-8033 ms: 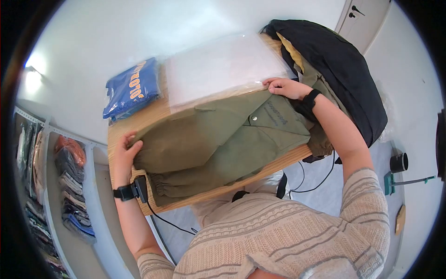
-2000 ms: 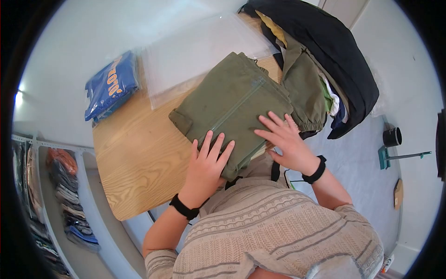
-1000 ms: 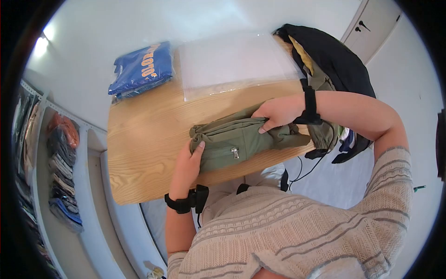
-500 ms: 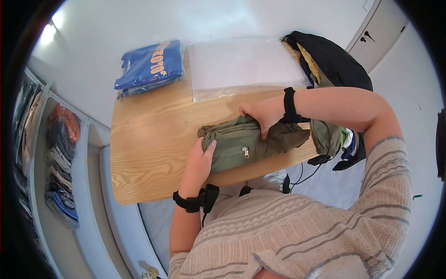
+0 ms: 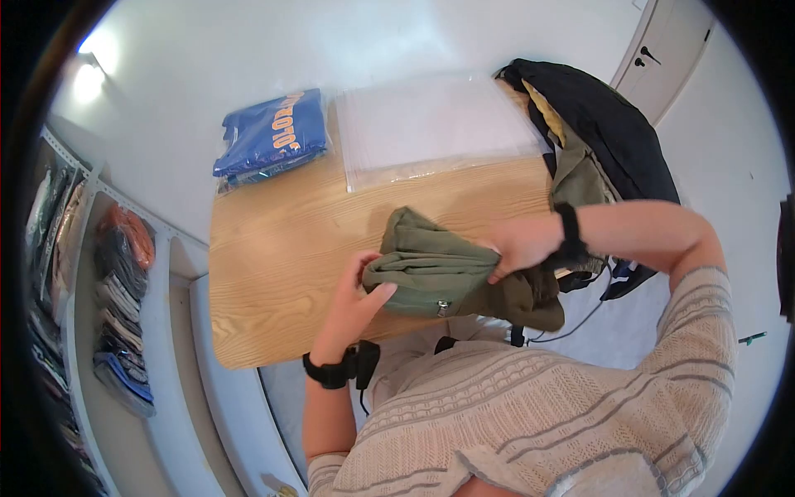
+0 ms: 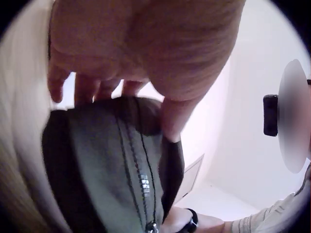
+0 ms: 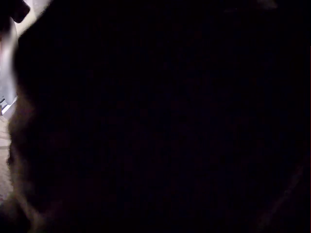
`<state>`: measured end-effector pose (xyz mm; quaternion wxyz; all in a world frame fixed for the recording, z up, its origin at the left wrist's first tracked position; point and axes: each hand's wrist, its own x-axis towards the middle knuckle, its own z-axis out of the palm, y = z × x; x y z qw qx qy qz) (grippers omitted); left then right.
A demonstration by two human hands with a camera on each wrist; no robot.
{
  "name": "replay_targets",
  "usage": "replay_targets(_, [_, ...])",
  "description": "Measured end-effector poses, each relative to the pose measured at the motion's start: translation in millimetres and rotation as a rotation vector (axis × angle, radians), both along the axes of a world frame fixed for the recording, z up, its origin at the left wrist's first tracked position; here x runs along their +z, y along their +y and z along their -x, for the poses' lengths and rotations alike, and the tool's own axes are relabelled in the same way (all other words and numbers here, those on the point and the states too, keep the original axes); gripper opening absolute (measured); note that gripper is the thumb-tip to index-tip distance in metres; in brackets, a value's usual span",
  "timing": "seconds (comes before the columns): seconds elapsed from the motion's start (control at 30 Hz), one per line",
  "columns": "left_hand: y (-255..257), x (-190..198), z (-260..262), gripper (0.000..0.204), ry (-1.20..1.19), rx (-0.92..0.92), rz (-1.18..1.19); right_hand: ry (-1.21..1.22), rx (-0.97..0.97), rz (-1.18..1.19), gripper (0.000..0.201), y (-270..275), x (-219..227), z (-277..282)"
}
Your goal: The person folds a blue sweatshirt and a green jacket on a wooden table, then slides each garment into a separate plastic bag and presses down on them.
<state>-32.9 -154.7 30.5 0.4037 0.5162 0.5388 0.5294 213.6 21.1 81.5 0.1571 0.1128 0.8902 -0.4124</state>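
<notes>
An olive green jacket [image 5: 431,258], folded into a thick bundle, is held over the near part of the wooden table [image 5: 273,273]. My left hand [image 5: 354,296] grips its left end, thumb on the near side and fingers behind. In the left wrist view a zipper [image 6: 144,184] runs down the jacket, under the thumb of the left hand [image 6: 146,48]. My right hand [image 5: 527,243] grips the right part of the bundle, thumb toward the folds; its other fingers are mostly hidden. A loose browner part droops below the right hand. Nearly all of the right wrist view is dark.
A blue garment in clear plastic [image 5: 273,137] lies at the back left. Beside it is a stack of clear plastic bags [image 5: 439,124]. A heap with a black jacket [image 5: 613,124] covers the table's right end. Shelves [image 5: 174,331] of bagged clothes stand left.
The jacket was spread wide, then folded into a packet, then bunched. Over the last half second its back edge has risen, and the bundle has tilted and shifted slightly right and nearer the body.
</notes>
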Motion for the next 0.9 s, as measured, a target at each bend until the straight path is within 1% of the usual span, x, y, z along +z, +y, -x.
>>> replay_targets(0.03, [0.3, 6.9, 6.0, 0.034, 0.005, -0.001, -0.004, 0.040, -0.074, 0.010, 0.043, -13.9, 17.6, -10.6])
replay_targets(0.1, [0.1, 19.7, 21.8, 0.032, 0.218, 0.197, -0.275, 0.162, -0.336, 0.127, 0.044, -28.3, 23.0, -34.8])
replay_targets(0.13, [2.6, 25.1, 30.0, 0.032, 0.221, 0.201, -0.278, 0.178, -0.534, 0.192, 0.044, -36.0, 28.5, -45.5])
replay_targets(0.17, [8.3, 31.7, 38.8, 0.030, 0.294, 0.228, -0.255, 0.258, -0.659, 0.250, 0.046, -39.3, 24.7, -58.5])
replay_targets(0.2, [15.8, 37.7, 44.6, 0.029, 0.368, 0.255, -0.233, 0.371, -0.812, 0.410, 0.045, -43.0, 21.7, -68.3])
replay_targets(0.23, [24.3, 43.4, 47.4, 0.029, 0.375, 0.259, -0.242, 0.484, -0.960, 0.572, 0.044, -46.9, 19.2, -76.8])
replay_targets(0.27, [33.6, 49.8, 49.3, 0.029, 0.551, 0.231, -0.242, 0.684, -1.060, 0.644, 0.045, -50.9, 10.4, -83.5])
replay_targets(0.3, [43.3, 56.4, 50.3, 0.029, 0.728, 0.202, -0.238, 0.694, -1.050, 0.640, 0.045, -52.1, 0.6, -90.3])
replay_targets(0.33, [57.2, 59.2, 51.4, 0.029, 0.734, 0.211, -0.248, 0.873, -1.199, 0.671, 0.047, -51.7, -10.3, -97.0])
replay_targets(0.37, [75.1, 55.7, 53.4, 0.028, 0.797, 0.164, -0.184, 1.056, -1.342, 0.701, 0.049, -51.7, -22.8, -102.5])
replay_targets(0.4, [90.2, 48.4, 56.0, 0.027, 0.860, 0.126, -0.118, 1.157, -1.447, 0.610, 0.051, -52.0, -37.7, -105.3])
replay_targets(0.43, [106.6, 36.1, 60.9, 0.029, 0.886, 0.081, -0.142, 1.266, -1.533, 0.517, 0.052, -48.3, -53.7, -105.2])
replay_targets(0.47, [124.7, 21.5, 67.4, 0.031, 0.918, 0.038, -0.163, 1.346, -1.548, 0.547, 0.053, -41.4, -78.0, -112.3])
replay_targets(0.5, [142.1, 12.2, 71.2, 0.033, 0.974, -0.027, -0.105, 1.427, -1.561, 0.580, 0.053, -34.6, -95.5, -119.3])
replay_targets(0.53, [159.4, 2.7, 74.7, 0.035, 1.026, -0.093, -0.044, 1.449, -1.528, 0.647, 0.053, -34.4, -94.5, -120.0])
replay_targets(0.57, [175.9, -12.6, 80.1, 0.036, 1.042, -0.075, -0.083, 1.465, -1.499, 0.711, 0.052, -35.7, -93.4, -122.0])
replay_targets(0.6, [189.2, -26.5, 83.9, 0.037, 1.054, -0.063, -0.120, 1.421, -1.534, 0.671, 0.054, -31.8, -103.8, -128.1])
replay_targets(0.63, [198.8, -37.0, 85.3, 0.037, 1.066, -0.049, -0.132, 1.437, -1.513, 0.673, 0.054, -32.1, -105.8, -128.1])
replay_targets(0.7, [214.8, -48.1, 82.6, 0.033, 1.302, 0.050, -0.144, 1.365, -1.560, 0.691, 0.052, -34.0, -104.0, -129.8])
replay_targets(0.73, [215.6, -38.6, 76.7, 0.033, 1.302, 0.056, -0.155, 1.362, -1.559, 0.699, 0.052, -33.6, -108.0, -131.7])
replay_targets(0.77, [210.4, -23.6, 67.4, 0.027, 1.319, 0.017, -0.048, 1.368, -1.554, 0.690, 0.052, -33.6, -109.7, -132.5])
replay_targets(0.8, [208.6, -15.8, 60.2, 0.023, 1.330, -0.025, 0.062, 1.376, -1.529, 0.732, 0.052, -34.6, -110.5, -132.7])
replay_targets(0.83, [212.8, -19.2, 59.6, 0.023, 1.322, -0.025, 0.057, 1.380, -1.506, 0.773, 0.051, -35.5, -109.6, -132.5])
replay_targets(0.9, [220.7, -28.1, 62.1, 0.017, 1.428, 0.003, 0.116, 1.383, -1.498, 0.780, 0.051, -35.8, -108.0, -132.8])
